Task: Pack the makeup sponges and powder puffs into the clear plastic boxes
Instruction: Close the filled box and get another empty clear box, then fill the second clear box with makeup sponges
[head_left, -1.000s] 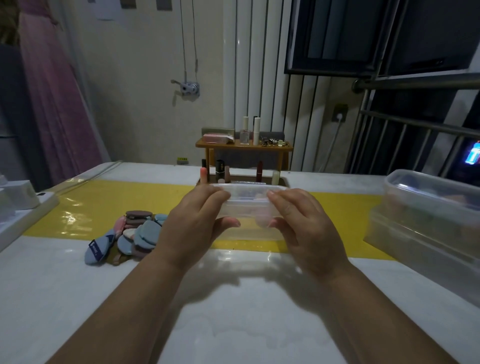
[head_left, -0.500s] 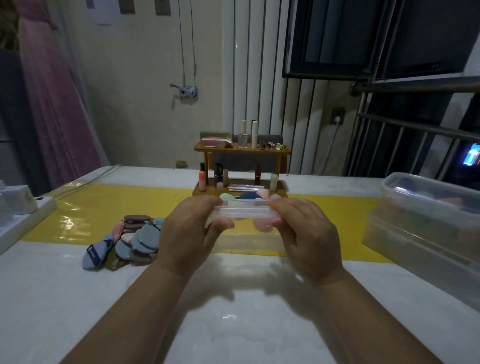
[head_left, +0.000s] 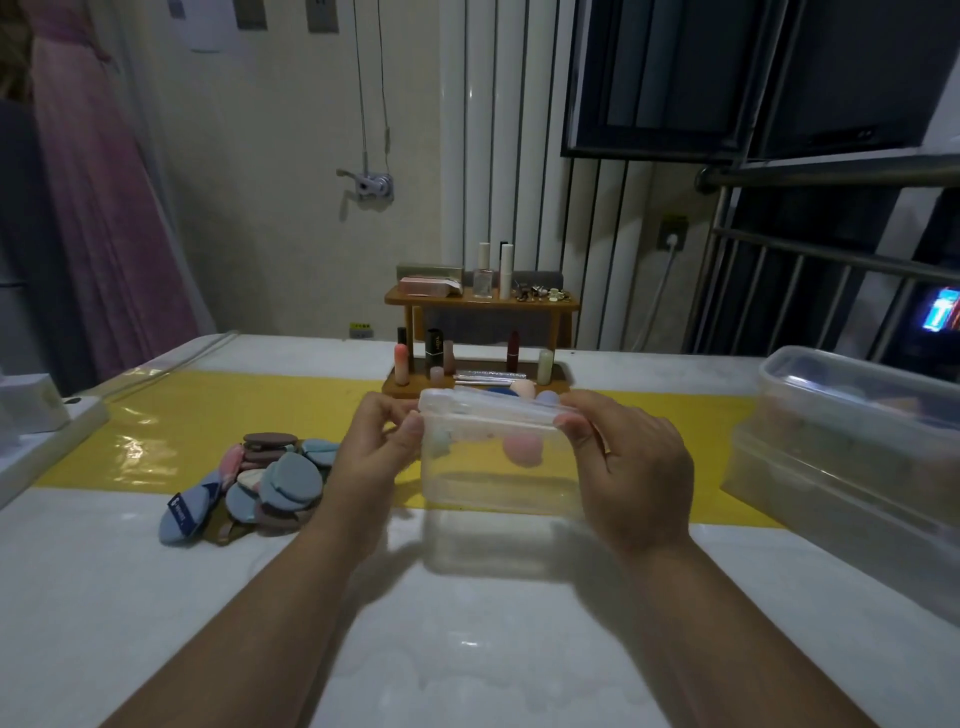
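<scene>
A clear plastic box (head_left: 498, 483) stands on the table in front of me, with a pink sponge (head_left: 523, 449) showing through its wall. Its clear lid (head_left: 488, 408) is tilted above the rim. My left hand (head_left: 371, 452) pinches the lid's left end and my right hand (head_left: 631, 467) pinches its right end, its palm beside the box's right wall. A heap of blue, pink and brown powder puffs (head_left: 270, 480) lies left of my left hand. More sponges (head_left: 522, 387) sit behind the box.
A wooden cosmetics rack (head_left: 480, 332) with lipsticks and bottles stands behind the box on the yellow strip (head_left: 208, 431). Two larger clear boxes (head_left: 852, 447) are stacked at the right edge. A white tray (head_left: 47, 441) sits at the far left.
The lid was held higher between both hands; now it is lower and tilted on the box rim, and the box with the pink sponge shows plainly below it.
</scene>
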